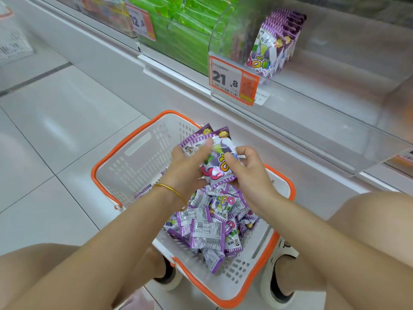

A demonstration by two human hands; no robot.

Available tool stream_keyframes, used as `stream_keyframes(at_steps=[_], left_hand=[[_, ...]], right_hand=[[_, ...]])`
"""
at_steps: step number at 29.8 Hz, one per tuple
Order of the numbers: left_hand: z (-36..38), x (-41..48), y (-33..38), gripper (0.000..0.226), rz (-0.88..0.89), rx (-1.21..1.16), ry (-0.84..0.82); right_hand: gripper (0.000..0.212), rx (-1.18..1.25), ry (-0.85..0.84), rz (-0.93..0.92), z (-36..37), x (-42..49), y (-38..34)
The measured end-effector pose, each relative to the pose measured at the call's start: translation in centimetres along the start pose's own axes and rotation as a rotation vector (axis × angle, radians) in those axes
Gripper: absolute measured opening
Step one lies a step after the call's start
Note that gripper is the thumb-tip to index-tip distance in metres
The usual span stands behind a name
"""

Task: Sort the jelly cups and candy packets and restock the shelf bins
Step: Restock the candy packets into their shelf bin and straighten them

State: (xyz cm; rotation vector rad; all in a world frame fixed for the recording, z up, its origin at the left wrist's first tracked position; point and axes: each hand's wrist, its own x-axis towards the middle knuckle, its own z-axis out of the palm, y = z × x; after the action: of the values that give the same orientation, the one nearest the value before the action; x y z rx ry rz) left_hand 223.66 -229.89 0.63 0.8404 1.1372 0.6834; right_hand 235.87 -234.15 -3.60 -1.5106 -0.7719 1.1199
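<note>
packets of purple candy [218, 153] are held as a small stack above the basket [134, 139], so the step in hand looks like gathering and squaring a handful before it goes up to the shelf. the left hand [190, 163], with a gold bracelet [172, 190] at the wrist, grips the stack from its left side, thumb laid across the front face and fingers curled behind. the right hand [248, 173] pinches the right edge, thumb on the front and fingers tucked round the back. both forearms reach in from below and meet over the middle of the basket, and the stack is tilted with its top edges toward the shelf. many loose packets [207, 229] lie heaped in the near half of the basket, several face down with barcodes showing, so the restocking seems far from done. on the shelf, the clear bin [225, 30] above the price tag [232, 80] holds a short row of shelved packets [271, 48] standing upright near its left end, and that row takes up only part of the bin. the next move likely calls for lifting the stack up and to the right, over the bin's clear front wall, and standing it upright in line with that row, faces forward. the slick wrappers could fan apart if the grip loosens. green packs [185, 32] fill the neighbouring bin to the left and are no part of this handful
</note>
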Motion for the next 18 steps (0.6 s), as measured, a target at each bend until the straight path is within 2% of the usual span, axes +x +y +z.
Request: stream_keyframes(at_steps=[2,4,6,8,9,12,14,16,18], left_hand=[[-0.3,0.7,-1.1,0.045,0.046,0.085,0.049],[-1.3,1.8,-1.2,0.041,0.014,0.079,0.138],[-2.7,3.0,-0.9,0.036,-0.029,0.046,0.209],[-4.2,4.0,-1.0,0.022,-0.061,0.024,0.24],[-4.8,4.4,-1.2,0.02,-0.072,0.014,0.249],[-5.5,5.0,-2.0,0.004,-0.138,-0.026,0.24],[-5.6,5.1,-2.6,0.01,-0.175,-0.047,0.222],[-5.4,5.5,-2.9,0.011,-0.189,-0.049,0.237],[-5.4,6.0,-3.3,0.02,-0.171,-0.059,0.251]], right_hand=[[0.014,0.006,-0.031,0.039,0.7,0.0,0.5],[0.015,0.056,-0.043,0.116,0.8,0.8,0.9],[0.017,-0.025,0.03,0.132,0.1,2.6,2.4],[0.011,-0.347,0.089,0.121,-1.1,4.6,5.3],[0.012,-0.554,0.061,0.132,-1.7,5.3,7.1],[0.04,-1.093,-0.171,0.156,-2.4,6.2,12.9],[0.052,-1.349,-0.248,0.163,-2.1,5.8,15.2],[0.048,-1.469,-0.223,0.117,-1.8,5.5,16.5],[0.034,-1.309,-0.158,0.122,-1.9,5.5,16.7]])
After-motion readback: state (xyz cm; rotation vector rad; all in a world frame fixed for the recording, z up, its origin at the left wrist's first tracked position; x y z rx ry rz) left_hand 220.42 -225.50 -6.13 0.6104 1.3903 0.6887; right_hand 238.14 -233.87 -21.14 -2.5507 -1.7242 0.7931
